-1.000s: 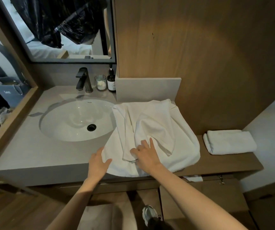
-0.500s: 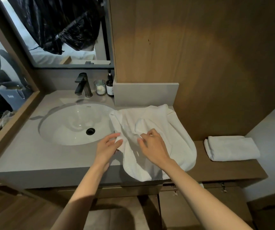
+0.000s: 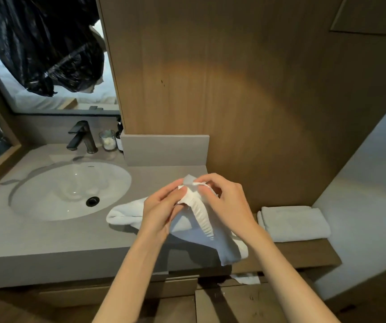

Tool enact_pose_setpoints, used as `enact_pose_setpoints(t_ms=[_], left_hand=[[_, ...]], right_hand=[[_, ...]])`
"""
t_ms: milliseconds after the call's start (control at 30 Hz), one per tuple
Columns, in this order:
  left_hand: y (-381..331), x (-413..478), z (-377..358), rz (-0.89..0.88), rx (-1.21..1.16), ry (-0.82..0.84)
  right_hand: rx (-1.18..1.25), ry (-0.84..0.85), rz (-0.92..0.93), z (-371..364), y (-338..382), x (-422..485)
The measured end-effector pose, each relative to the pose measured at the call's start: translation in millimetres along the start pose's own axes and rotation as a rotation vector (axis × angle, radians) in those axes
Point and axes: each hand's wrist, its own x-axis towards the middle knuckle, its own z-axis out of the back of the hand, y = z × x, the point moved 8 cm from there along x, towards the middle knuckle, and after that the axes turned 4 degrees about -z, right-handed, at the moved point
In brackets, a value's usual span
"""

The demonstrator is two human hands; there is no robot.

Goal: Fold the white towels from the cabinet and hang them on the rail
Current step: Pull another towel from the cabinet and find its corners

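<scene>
Lowest in the frame, below the two bare forearms, is the wooden cabinet front (image 3: 245, 306), with a scrap of white cloth (image 3: 245, 279) poking out at its top edge. Above it, at the middle of the frame, both hands are closed on one white towel (image 3: 202, 217). The left hand (image 3: 161, 210) has its fingers curled and pinches the cloth near the raised edge. The right hand (image 3: 227, 203) pinches the same edge just beside it, finger and thumb together. Between them the towel rises to a small peak. The rest trails down onto the right part of the grey surface (image 3: 47, 243), and one corner hangs over the front edge. At the right of the frame a second white towel (image 3: 294, 223), neatly folded, lies on a lower wooden ledge (image 3: 303, 255), well apart from the hands. Left of centre the white oval basin (image 3: 59, 194) is sunk into the surface. Behind it stand a dark tap (image 3: 82, 136), a small glass (image 3: 107, 139) and a dark bottle (image 3: 119, 138). A mirror (image 3: 47, 66) fills the upper left, and a wood panel (image 3: 234, 89) rises across the upper right.
</scene>
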Motion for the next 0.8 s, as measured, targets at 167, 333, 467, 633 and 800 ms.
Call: enact_pose_setpoints(t_ms=[167, 333, 467, 633, 800], left_hand=[[-4.2, -7.0, -25.5, 0.001, -0.044, -0.022], [-18.7, -8.7, -45.8, -0.015, -0.001, 0.081], [-28.9, -12.1, -56.8, -0.031, 0.014, 0.162], [-33.9, -11.9, -53.0, -0.179, 0.376, 0.261], [-57.6, -12.0, -51.2, -0.576, 0.804, 0.260]], right_hand=[[-0.013, 0.070, 0.052, 16.3, 3.4, -12.1], [-0.017, 0.055, 0.095, 26.6, 5.3, -18.9], [0.109, -0.023, 0.007, 31.6, -0.6, -19.3], [0.247, -0.098, -0.066, 33.9, -8.5, -17.3], [0.325, -0.030, -0.108, 29.9, -10.0, -11.1]])
